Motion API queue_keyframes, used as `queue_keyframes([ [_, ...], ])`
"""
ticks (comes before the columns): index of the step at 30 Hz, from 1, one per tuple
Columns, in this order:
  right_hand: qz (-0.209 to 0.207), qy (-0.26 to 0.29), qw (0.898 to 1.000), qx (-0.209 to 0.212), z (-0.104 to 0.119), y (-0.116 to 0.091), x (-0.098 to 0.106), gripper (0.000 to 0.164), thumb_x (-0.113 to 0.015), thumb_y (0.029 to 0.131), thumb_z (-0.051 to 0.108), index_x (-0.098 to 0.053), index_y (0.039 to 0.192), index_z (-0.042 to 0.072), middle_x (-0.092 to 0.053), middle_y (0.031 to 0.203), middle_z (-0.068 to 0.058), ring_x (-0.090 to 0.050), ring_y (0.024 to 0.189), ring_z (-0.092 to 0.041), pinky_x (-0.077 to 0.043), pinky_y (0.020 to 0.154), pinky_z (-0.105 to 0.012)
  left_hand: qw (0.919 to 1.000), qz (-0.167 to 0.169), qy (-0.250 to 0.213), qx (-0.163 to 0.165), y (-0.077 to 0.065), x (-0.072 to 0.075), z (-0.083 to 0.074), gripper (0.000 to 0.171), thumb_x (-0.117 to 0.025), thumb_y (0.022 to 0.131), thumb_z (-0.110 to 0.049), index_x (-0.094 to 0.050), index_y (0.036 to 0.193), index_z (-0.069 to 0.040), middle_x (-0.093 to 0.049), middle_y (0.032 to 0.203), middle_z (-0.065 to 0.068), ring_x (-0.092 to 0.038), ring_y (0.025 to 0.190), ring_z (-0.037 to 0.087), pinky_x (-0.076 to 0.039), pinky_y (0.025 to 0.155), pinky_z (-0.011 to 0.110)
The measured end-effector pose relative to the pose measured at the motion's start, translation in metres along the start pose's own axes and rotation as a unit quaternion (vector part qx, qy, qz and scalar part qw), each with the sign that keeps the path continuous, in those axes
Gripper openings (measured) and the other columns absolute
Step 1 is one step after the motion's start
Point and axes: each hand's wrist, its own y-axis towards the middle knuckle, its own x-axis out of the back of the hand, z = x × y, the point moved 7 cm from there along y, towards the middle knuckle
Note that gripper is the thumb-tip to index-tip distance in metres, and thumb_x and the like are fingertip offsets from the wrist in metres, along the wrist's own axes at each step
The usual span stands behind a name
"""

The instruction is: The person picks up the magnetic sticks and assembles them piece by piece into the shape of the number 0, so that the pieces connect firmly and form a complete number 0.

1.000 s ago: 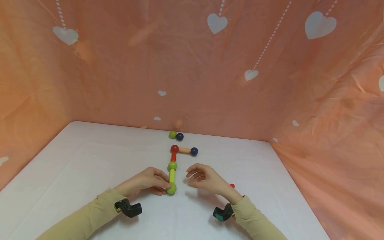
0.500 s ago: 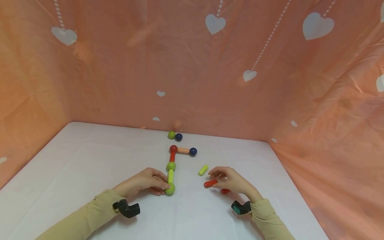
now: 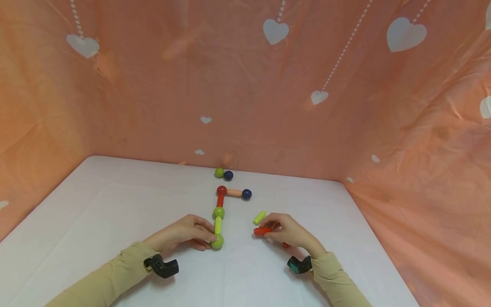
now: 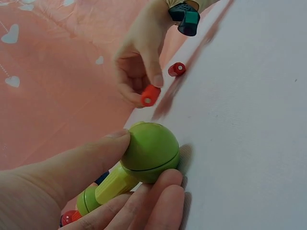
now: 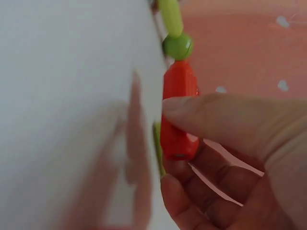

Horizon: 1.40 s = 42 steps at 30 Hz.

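Note:
My left hand (image 3: 188,232) pinches the green ball (image 4: 151,146) at the near end of a chain of balls and rods on the table. From that ball a yellow-green rod (image 3: 218,225) leads to another green ball (image 3: 218,212), then a red rod (image 3: 220,200) and a red ball (image 3: 221,190). A peach rod (image 3: 234,192) branches right to a dark blue ball (image 3: 246,194). To the right of the chain, my right hand (image 3: 287,232) grips a loose red rod (image 5: 180,79) between thumb and fingers, held above the table in the left wrist view.
Another red rod (image 4: 175,70) lies on the white table (image 3: 153,187) beneath my right hand. A loose yellow-green rod (image 3: 259,218) lies just beyond that hand. At the back, a green ball (image 3: 219,172) and a dark blue ball (image 3: 228,175) sit side by side.
My right hand moved right from beside the chain to the loose rods, took hold of a red rod and shifted slightly left with it. My left hand stays on the near green ball.

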Motion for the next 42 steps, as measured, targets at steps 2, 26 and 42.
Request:
queue_keyframes([
  [2, 0.001, 0.009, 1.000, 0.012, 0.008, 0.005, -0.004, 0.024, -0.072, 0.085, 0.006, -0.067, 0.107, 0.011, -0.064, 0.103, 0.003, -0.059, 0.089, -0.016, -0.052, 0.080, -0.029, 1.0000, -0.002, -0.001, 0.001, 0.000, 0.000, 0.001, 0.042, -0.079, 0.080, -0.019, -0.063, 0.110, 0.004, -0.070, 0.089, 0.011, -0.067, 0.074, 0.020, -0.057, 0.067, 0.032],
  [26, 0.061, 0.050, 0.996, 0.035, 0.048, 0.033, -0.056, 0.021, -0.073, 0.085, 0.008, -0.066, 0.104, 0.013, -0.065, 0.099, 0.006, -0.058, 0.092, -0.011, -0.050, 0.084, -0.026, 1.0000, -0.006, -0.002, 0.004, 0.000, 0.001, 0.002, 0.042, -0.079, 0.079, -0.020, -0.063, 0.110, 0.004, -0.071, 0.090, 0.012, -0.067, 0.076, 0.021, -0.057, 0.069, 0.033],
  [42, 0.075, 0.048, 0.994, 0.057, 0.049, 0.036, -0.057, 0.023, -0.075, 0.084, 0.009, -0.065, 0.104, 0.012, -0.064, 0.097, 0.007, -0.059, 0.087, -0.008, -0.052, 0.079, -0.024, 0.9993, -0.035, -0.002, 0.009, 0.003, -0.001, 0.001, 0.038, -0.083, 0.074, -0.024, -0.068, 0.099, 0.000, -0.070, 0.086, 0.009, -0.067, 0.071, 0.018, -0.057, 0.066, 0.031],
])
